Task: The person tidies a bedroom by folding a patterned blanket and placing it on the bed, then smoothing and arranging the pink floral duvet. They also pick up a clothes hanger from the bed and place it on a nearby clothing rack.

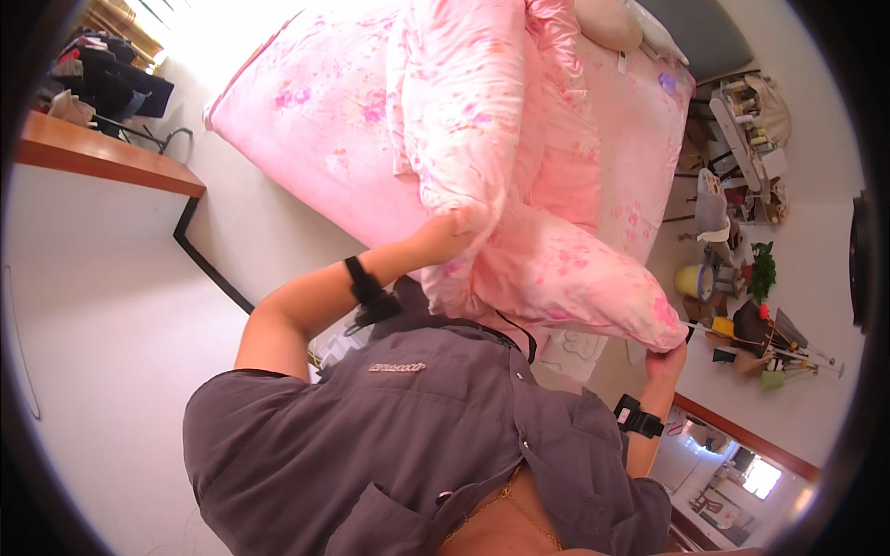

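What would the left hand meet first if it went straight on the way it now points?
Most likely the pink floral quilt: the left hand is touching it, and its bunched folds lie directly ahead. How deep they run is unclear.

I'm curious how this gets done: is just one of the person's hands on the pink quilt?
No, the left hand grasps the quilt, and the right hand holds its end at the picture's right.

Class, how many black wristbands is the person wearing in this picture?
2: the left black wristband circles the arm behind the left hand; the right black wristband circles the arm behind the right hand. None appears hidden.
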Action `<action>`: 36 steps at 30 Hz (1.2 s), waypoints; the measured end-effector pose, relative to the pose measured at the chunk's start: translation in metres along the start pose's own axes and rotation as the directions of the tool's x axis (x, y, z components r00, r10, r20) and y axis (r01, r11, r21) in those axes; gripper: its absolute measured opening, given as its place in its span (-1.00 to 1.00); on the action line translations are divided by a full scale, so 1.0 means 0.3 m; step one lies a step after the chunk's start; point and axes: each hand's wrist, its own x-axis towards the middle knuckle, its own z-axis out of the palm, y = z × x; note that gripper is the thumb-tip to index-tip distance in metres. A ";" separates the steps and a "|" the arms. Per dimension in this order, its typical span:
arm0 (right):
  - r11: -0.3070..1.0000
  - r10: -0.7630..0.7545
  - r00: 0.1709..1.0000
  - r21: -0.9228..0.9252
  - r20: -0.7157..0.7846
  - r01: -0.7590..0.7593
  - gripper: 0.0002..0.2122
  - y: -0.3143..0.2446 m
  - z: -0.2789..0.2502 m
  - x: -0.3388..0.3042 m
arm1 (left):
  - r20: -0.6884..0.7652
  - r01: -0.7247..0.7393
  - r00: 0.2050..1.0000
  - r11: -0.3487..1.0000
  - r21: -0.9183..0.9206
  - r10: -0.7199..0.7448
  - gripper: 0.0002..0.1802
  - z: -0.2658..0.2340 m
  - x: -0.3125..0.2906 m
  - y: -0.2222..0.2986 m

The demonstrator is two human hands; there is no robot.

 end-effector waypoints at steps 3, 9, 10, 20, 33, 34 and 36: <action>0.984 0.002 0.974 -0.175 0.225 0.038 -0.62 0.038 0.051 -0.017 | 0.151 -0.048 0.988 0.993 0.104 0.032 -0.69 0.110 0.104 -0.006; 0.993 0.100 0.991 -0.071 0.092 -0.094 -0.60 0.157 0.010 -0.098 | 0.637 0.342 0.769 0.873 -0.349 -0.046 -0.66 0.187 0.273 -0.017; 0.991 0.132 0.991 -0.004 0.020 -0.132 -0.60 0.166 -0.023 -0.105 | 0.666 0.377 0.744 0.858 -0.348 -0.056 -0.63 0.186 0.279 -0.068; 0.977 0.177 0.941 0.169 -0.289 -0.133 -0.62 0.278 -0.118 -0.213 | 0.230 0.465 0.342 -0.049 -0.884 -0.911 -0.29 -0.025 0.195 -0.997; 0.980 0.158 0.942 0.162 -0.297 -0.113 -0.64 0.350 -0.083 -0.162 | 0.046 0.148 0.818 0.132 -0.980 -0.573 -0.42 -0.112 0.747 -0.645; 0.978 0.158 0.944 0.175 -0.291 -0.110 -0.64 0.343 -0.089 -0.141 | -0.131 0.071 0.700 0.251 -0.966 -0.702 -0.37 -0.191 0.759 -0.527; 0.986 0.120 0.966 0.144 -0.230 -0.088 -0.64 0.346 -0.126 -0.103 | -0.320 -0.014 0.808 0.526 -0.850 -0.495 -0.42 -0.436 0.785 -0.447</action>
